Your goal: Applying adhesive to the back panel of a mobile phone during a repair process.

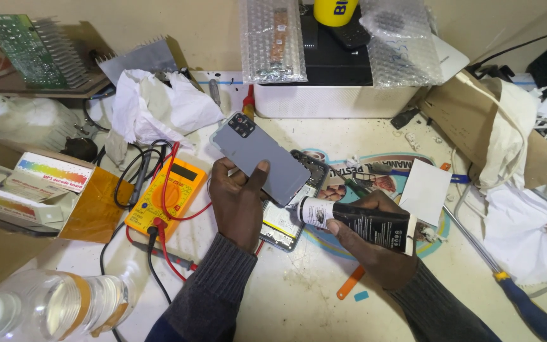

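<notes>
A clear plastic bottle (pixel 52 307) lies nearest; my left hand (pixel 238 199) grips the grey phone back cover (pixel 261 158) off the opened phone (pixel 286 221), my right hand (pixel 375 244) clasps the black-and-white glue tube (pixel 356 221); glue seemingly not yet applied

One multimeter (pixel 164 196), one glue tube (pixel 359 223), two bubble-wrap packets (pixel 272 41), one screwdriver (pixel 508 285).
</notes>
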